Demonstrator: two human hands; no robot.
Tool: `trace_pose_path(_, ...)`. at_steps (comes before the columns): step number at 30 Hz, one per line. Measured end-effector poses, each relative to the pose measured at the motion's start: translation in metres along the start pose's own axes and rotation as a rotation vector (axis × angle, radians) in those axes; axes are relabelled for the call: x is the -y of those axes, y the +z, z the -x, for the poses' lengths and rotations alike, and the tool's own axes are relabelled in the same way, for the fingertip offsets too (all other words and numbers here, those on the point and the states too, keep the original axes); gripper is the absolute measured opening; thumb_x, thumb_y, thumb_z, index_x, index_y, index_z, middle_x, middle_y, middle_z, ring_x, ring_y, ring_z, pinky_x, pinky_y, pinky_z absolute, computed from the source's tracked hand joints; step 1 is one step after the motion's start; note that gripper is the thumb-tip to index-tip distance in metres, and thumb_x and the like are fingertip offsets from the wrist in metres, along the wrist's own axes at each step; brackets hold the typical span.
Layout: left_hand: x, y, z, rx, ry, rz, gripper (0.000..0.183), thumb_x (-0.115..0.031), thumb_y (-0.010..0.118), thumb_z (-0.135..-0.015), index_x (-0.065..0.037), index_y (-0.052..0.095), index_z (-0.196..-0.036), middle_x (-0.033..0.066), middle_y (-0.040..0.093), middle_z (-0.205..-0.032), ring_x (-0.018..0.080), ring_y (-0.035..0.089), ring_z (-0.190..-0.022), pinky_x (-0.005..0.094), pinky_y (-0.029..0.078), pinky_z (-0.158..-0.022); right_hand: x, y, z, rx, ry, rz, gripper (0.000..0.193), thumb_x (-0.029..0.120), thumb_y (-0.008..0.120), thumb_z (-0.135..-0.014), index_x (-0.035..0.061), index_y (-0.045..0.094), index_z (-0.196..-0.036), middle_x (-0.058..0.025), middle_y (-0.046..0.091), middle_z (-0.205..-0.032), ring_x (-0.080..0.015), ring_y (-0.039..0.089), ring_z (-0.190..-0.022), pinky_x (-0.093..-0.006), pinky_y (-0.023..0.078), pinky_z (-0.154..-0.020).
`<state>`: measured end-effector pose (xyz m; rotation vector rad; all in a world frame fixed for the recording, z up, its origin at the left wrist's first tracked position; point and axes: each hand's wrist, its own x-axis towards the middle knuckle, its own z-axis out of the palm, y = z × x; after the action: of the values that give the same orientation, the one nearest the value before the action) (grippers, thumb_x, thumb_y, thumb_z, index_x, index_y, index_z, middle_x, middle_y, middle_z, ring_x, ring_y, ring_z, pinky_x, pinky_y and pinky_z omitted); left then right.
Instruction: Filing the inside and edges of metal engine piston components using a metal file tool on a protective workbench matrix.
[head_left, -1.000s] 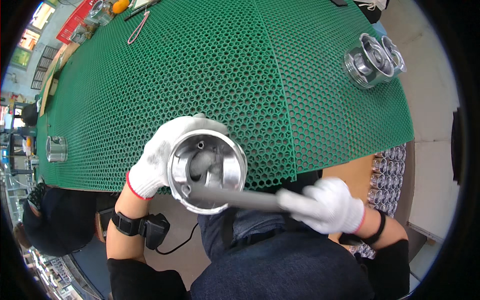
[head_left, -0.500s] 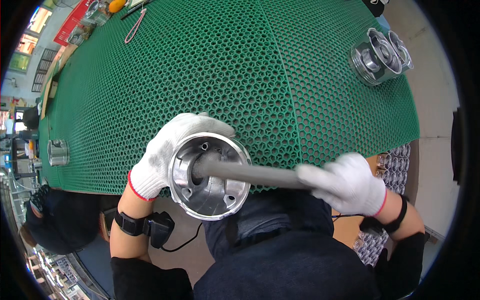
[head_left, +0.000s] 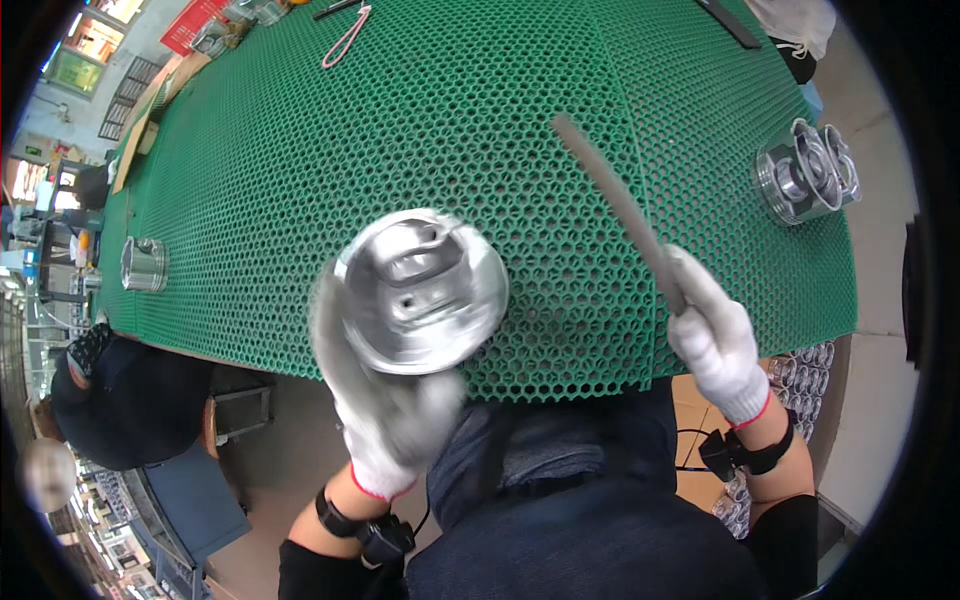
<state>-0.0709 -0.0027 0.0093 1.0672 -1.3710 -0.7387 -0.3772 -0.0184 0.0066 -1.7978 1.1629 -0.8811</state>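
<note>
A shiny metal piston [head_left: 425, 290] hangs over the mat's near edge, its hollow side with the pin bore facing up toward me and somewhat blurred. My gloved left hand [head_left: 385, 390] is closed round its left and lower side, smeared by motion. To the right, my gloved right hand [head_left: 712, 335] grips the lower end of a long grey stick like a file [head_left: 615, 205]. That stick points up and to the left, apart from the piston. Both gloves are white with red cuffs, and each wrist wears a black strap with a small box.
A green honeycomb mat [head_left: 480, 130] covers the table. Pistons [head_left: 805, 175] stand at its right edge, another piston [head_left: 143, 264] at the left. A dark strip [head_left: 730, 22] and a pink loop [head_left: 348, 38] lie far back. Many pistons [head_left: 800, 375] fill boxes below right; a person [head_left: 130, 405] sits left.
The grey stick has come out of the piston's bore and swung up and right with my right hand. My left hand has turned the piston and shifted below it. The view has shifted slightly.
</note>
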Motion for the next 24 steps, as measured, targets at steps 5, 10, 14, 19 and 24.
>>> trace_pose_path(5, 0.011, -0.010, -0.006, 0.244, -0.205, -0.037, 0.117, -0.020, 0.087, -0.072, 0.003, 0.004, -0.151, 0.0247, 0.034, -0.146, 0.0322, 0.044, -0.131, 0.0425, 0.040, -0.107, 0.001, 0.002, -0.004, 0.008, 0.006, 0.020, 0.052, 0.012, 0.058, -0.092, -0.0011, 0.045, -0.141, -0.0179, 0.057, -0.135, -0.0217, 0.069, -0.079, -0.0307, 0.053, -0.079)
trace_pose_path(10, -0.005, -0.026, 0.015, 0.043, -0.341, 0.183, 0.050, 0.005, 0.062, -0.088, 0.008, 0.044, -0.135, 0.0203, 0.063, -0.120, 0.0266, 0.064, -0.108, 0.0396, 0.050, -0.098, 0.002, 0.002, -0.004, 0.009, -0.106, 0.074, 0.053, 0.014, 0.058, -0.091, -0.0005, 0.045, -0.141, -0.0181, 0.063, -0.126, -0.0233, 0.070, -0.074, -0.0310, 0.054, -0.073)
trace_pose_path(14, 0.012, -0.034, -0.023, 0.218, -0.215, -0.257, 0.060, -0.004, 0.072, -0.081, 0.002, 0.046, -0.135, 0.0171, 0.058, -0.129, 0.0251, 0.060, -0.114, 0.0363, 0.048, -0.099, 0.004, 0.005, -0.001, 0.013, -0.238, 0.144, 0.054, 0.015, 0.060, -0.089, 0.0008, 0.048, -0.139, -0.0177, 0.068, -0.112, -0.0265, 0.070, -0.071, -0.0333, 0.055, -0.067)
trace_pose_path(19, 0.012, -0.016, -0.062, 0.554, -0.051, -0.474, 0.058, -0.021, 0.080, -0.069, -0.002, 0.060, -0.120, 0.0119, 0.068, -0.111, 0.0245, 0.067, -0.102, 0.0357, 0.053, -0.091, 0.028, -0.013, 0.051, 0.312, -0.167, 0.429, 0.055, 0.020, 0.070, -0.082, 0.0118, 0.056, -0.134, -0.0090, 0.065, -0.068, -0.0258, 0.063, -0.053, -0.0352, 0.049, -0.049)
trace_pose_path(24, 0.028, 0.001, -0.075, 0.546, -0.704, 0.465, 0.065, -0.036, 0.079, -0.073, 0.000, 0.057, -0.123, 0.0122, 0.067, -0.112, 0.0202, 0.066, -0.101, 0.0350, 0.054, -0.088, 0.034, 0.035, -0.012, 0.142, -0.253, 0.453, 0.054, 0.026, 0.066, -0.085, 0.0180, 0.053, -0.137, -0.0067, 0.057, -0.058, -0.0268, 0.057, -0.047, -0.0374, 0.044, -0.044)
